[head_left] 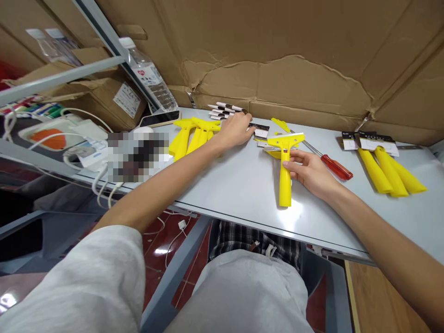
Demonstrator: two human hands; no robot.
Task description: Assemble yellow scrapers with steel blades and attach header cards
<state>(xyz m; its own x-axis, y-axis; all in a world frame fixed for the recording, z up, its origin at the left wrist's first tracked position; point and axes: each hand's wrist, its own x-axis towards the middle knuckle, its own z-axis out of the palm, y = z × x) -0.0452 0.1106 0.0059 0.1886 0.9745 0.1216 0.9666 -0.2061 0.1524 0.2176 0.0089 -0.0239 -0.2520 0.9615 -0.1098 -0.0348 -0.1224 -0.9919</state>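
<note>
My right hand [308, 173] is closed on a yellow scraper [285, 178], thumb on its handle. The scraper is upright, its wide head away from me. My left hand [237, 129] reaches to the back of the table with bent fingers; its fingertips are at a black-and-white card [260, 129], and what they pinch is hidden. Just behind that hand lies a stack of black-and-white packets [225, 110]. Left of it are several yellow scrapers [194, 134]. Small yellow parts [280, 125] and metal pieces lie beyond the held scraper, partly covered.
A red-handled screwdriver [336, 167] lies right of my right hand. Farther right are yellow scrapers [391, 173] with black-and-white cards [379, 144]. A phone [160, 118], a water bottle [152, 76] and cables stand at left. Cardboard [294, 88] walls the back.
</note>
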